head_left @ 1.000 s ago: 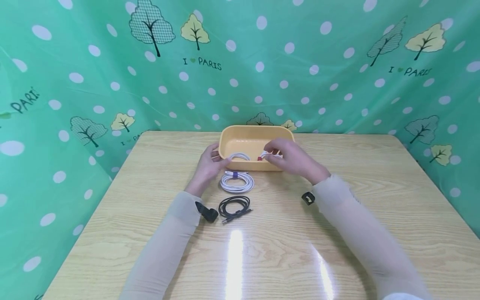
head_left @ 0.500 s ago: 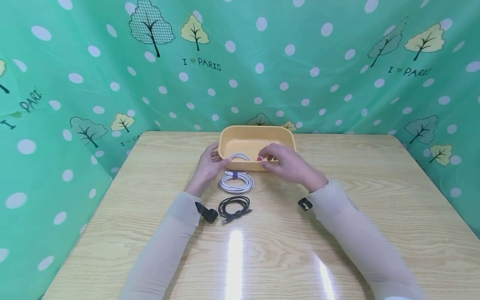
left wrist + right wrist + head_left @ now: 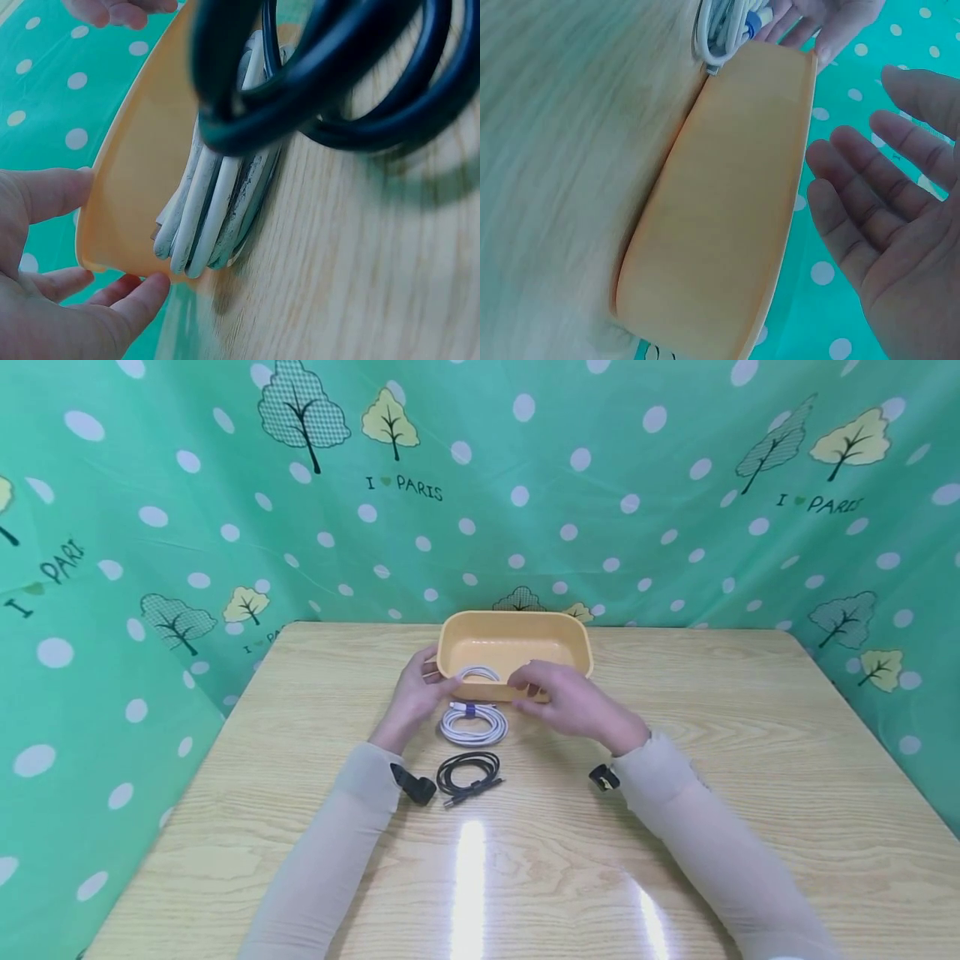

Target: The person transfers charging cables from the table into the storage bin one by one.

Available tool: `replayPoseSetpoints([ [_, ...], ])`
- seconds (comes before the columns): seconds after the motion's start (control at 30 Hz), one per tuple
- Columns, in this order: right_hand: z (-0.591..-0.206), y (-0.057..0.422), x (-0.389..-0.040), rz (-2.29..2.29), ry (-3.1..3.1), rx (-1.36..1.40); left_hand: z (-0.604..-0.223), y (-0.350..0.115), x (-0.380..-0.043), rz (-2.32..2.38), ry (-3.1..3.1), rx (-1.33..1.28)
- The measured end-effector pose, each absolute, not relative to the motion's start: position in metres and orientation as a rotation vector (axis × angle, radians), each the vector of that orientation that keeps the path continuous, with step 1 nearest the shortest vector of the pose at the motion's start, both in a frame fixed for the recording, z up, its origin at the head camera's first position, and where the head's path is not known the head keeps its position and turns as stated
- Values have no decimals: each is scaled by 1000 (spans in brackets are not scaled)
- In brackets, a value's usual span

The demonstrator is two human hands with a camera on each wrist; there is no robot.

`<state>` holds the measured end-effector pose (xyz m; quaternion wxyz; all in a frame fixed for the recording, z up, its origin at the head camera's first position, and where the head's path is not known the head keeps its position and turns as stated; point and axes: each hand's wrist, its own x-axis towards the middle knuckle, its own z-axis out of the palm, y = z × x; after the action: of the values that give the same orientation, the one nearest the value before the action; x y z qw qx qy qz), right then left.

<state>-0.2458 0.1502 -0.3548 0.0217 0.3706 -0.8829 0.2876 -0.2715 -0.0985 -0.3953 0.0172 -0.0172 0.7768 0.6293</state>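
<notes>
Box [image 3: 502,628] on wooden table [image 3: 720,718], green cloth [image 3: 480,547] behind

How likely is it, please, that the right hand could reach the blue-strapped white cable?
Probably yes: the right hand looks empty, and nothing stands between it and the white cable.

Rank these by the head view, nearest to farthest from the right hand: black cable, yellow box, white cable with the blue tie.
1. yellow box: right at the right hand, whose fingers overlap its front wall
2. white cable with the blue tie: to the hand's left, in front of the box
3. black cable: also left, nearer the person
</notes>
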Motion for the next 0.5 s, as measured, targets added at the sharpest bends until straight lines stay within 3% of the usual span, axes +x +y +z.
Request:
replayPoseSetpoints([
  [0.5,-358,143,-238,815,-2719,1180,-395,-99,-272,1942,2417,-59],
])
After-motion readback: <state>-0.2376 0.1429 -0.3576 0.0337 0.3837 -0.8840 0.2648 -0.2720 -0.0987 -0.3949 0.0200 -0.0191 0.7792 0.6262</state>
